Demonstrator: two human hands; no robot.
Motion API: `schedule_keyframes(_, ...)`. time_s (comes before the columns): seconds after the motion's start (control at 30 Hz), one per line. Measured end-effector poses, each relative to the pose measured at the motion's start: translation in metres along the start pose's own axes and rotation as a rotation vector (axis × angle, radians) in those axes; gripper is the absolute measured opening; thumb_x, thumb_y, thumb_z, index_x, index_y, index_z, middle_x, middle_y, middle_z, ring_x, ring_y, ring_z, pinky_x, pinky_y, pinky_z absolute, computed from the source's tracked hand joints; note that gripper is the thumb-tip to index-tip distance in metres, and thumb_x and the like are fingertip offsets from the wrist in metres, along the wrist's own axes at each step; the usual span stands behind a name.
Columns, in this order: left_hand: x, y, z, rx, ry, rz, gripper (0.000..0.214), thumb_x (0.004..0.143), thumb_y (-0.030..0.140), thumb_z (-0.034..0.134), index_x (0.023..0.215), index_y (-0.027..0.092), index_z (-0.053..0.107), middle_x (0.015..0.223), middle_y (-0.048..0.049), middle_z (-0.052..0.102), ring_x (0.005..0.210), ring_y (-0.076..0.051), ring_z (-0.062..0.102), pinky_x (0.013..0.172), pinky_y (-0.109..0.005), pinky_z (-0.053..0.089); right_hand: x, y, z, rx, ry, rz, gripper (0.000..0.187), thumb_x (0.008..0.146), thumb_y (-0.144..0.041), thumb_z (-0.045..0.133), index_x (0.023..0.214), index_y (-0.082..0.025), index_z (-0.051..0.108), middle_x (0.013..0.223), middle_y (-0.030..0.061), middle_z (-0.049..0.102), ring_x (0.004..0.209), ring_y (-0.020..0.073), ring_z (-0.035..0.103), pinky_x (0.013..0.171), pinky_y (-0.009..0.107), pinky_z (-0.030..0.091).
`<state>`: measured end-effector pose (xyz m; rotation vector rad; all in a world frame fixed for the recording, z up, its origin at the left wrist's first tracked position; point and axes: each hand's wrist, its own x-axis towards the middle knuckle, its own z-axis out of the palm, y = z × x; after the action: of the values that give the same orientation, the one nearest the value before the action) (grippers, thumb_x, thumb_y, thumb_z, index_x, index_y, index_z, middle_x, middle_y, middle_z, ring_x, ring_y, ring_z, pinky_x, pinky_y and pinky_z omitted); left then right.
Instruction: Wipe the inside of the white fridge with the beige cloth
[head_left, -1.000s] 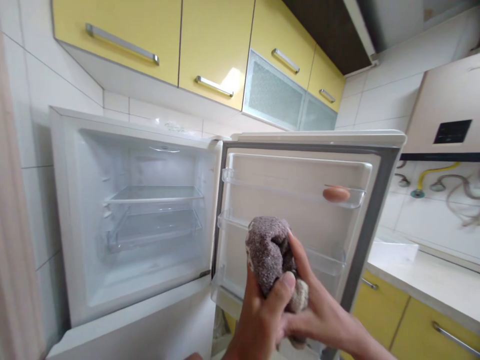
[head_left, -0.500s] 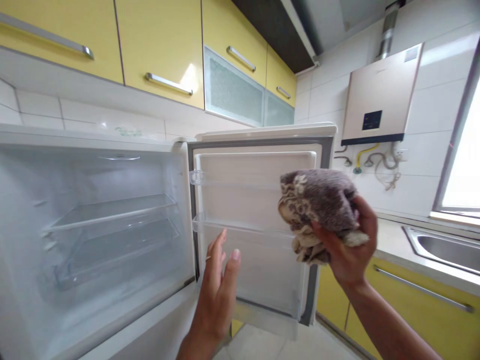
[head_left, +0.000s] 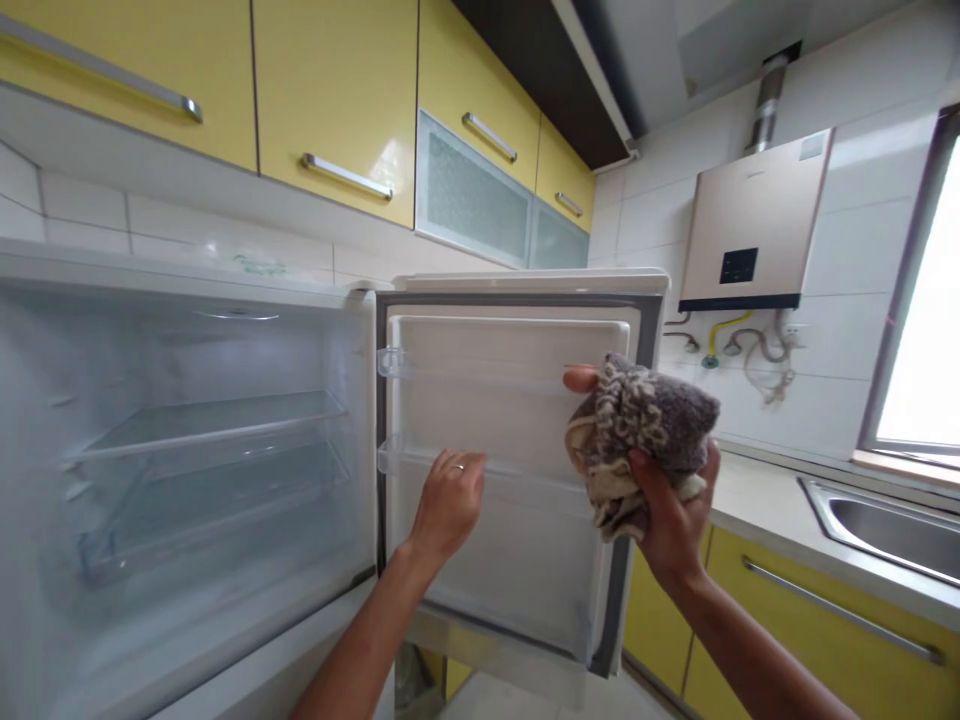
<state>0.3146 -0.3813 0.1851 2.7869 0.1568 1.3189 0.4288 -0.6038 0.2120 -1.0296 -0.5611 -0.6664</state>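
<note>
My right hand [head_left: 671, 515] grips a bunched grey-brown patterned cloth [head_left: 637, 430], held up in front of the right part of the open fridge door [head_left: 510, 340]. An egg [head_left: 579, 379] peeks out from behind the cloth on the door's top shelf. My left hand [head_left: 448, 500] reaches to the clear middle door shelf [head_left: 517, 472] and its fingers curl over the rim. The fridge compartment [head_left: 187, 440] on the left stands open, with clear shelves inside.
Yellow wall cabinets [head_left: 330, 90] with metal handles hang above. A water heater [head_left: 750, 235] with hoses is on the tiled right wall. A counter with a steel sink [head_left: 885, 520] and yellow lower cabinets [head_left: 810, 625] runs along the right, beside a window [head_left: 922, 340].
Both hands held the cloth a second ago. My left hand let go, rose and took the middle door shelf rim. The right hand carried the cloth to the right.
</note>
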Motion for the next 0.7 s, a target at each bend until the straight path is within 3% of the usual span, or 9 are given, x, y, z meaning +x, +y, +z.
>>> schedule_keyframes(0.07,-0.008,-0.003,0.002,0.038,-0.009,0.038,0.038,0.102,0.022,0.040,0.133,0.018,0.061,0.134,-0.0100,0.069,0.132,-0.024,0.059,0.123,-0.055,0.033,-0.020,0.009,-0.013,-0.089,0.015,-0.058,0.079,0.068,-0.050,0.081,0.135,-0.025,0.049,0.121,0.0071,0.058,0.103,0.0231,0.058,0.091,0.041,0.050)
schedule_keyframes(0.17,-0.018,-0.004,0.004,0.113,-0.010,0.065,0.046,0.103,0.029,0.042,0.147,0.019,0.049,0.147,-0.0116,0.059,0.142,-0.028,0.049,0.125,-0.061,0.025,-0.026,0.007,-0.026,-0.191,0.030,-0.309,0.076,0.062,-0.047,0.085,0.128,-0.024,0.056,0.122,0.0093,0.057,0.113,0.0302,0.056,0.103,0.054,0.045)
schedule_keyframes(0.23,-0.022,-0.003,0.006,0.137,0.000,0.059,0.050,0.102,0.031,0.043,0.151,0.019,0.043,0.150,-0.0123,0.057,0.144,-0.028,0.046,0.124,-0.061,0.026,-0.015,-0.008,-0.022,-0.188,0.001,-0.560,0.077,0.061,-0.042,0.088,0.130,-0.024,0.058,0.121,0.0100,0.058,0.117,0.0329,0.055,0.106,0.059,0.043)
schedule_keyframes(0.3,-0.023,-0.002,0.010,0.144,0.013,0.052,0.051,0.102,0.032,0.044,0.152,0.019,0.042,0.148,-0.0132,0.058,0.142,-0.028,0.048,0.124,-0.059,0.028,0.001,-0.033,-0.004,-0.165,-0.109,-0.806,0.079,0.065,-0.037,0.086,0.137,-0.028,0.056,0.125,0.0097,0.058,0.120,0.0331,0.055,0.104,0.058,0.047)
schedule_keyframes(0.4,-0.022,0.000,0.016,0.155,0.043,0.044,0.050,0.101,0.033,0.048,0.148,0.017,0.047,0.142,-0.0141,0.061,0.137,-0.028,0.052,0.122,-0.057,0.032,0.019,-0.080,0.045,-0.210,-0.389,-1.041,0.078,0.074,-0.031,0.079,0.146,-0.035,0.049,0.142,0.0083,0.052,0.129,0.0328,0.052,0.102,0.055,0.051)
schedule_keyframes(0.5,-0.019,0.001,0.021,0.167,0.083,0.025,0.046,0.099,0.035,0.052,0.142,0.017,0.052,0.136,-0.0126,0.065,0.130,-0.028,0.055,0.119,-0.056,0.037,0.017,-0.117,0.112,-0.406,-0.628,-1.235,0.063,0.084,-0.023,0.067,0.144,-0.033,0.049,0.151,0.0094,0.046,0.135,0.0330,0.049,0.102,0.054,0.053)
schedule_keyframes(0.63,-0.015,0.006,0.022,0.181,0.076,0.000,0.042,0.098,0.035,0.055,0.136,0.016,0.055,0.127,-0.0112,0.067,0.122,-0.029,0.058,0.116,-0.055,0.040,-0.008,-0.133,0.212,-0.708,-0.805,-1.430,0.047,0.094,-0.017,0.050,0.140,-0.025,0.054,0.155,0.0146,0.045,0.141,0.0359,0.040,0.089,0.046,0.058)
schedule_keyframes(0.7,-0.013,0.009,0.022,0.181,0.061,-0.016,0.040,0.098,0.034,0.055,0.134,0.016,0.057,0.125,-0.0111,0.068,0.121,-0.029,0.059,0.116,-0.054,0.040,-0.024,-0.131,0.257,-0.859,-0.888,-1.434,0.039,0.097,-0.016,0.042,0.131,-0.018,0.061,0.151,0.0196,0.048,0.136,0.0383,0.045,0.084,0.048,0.058)
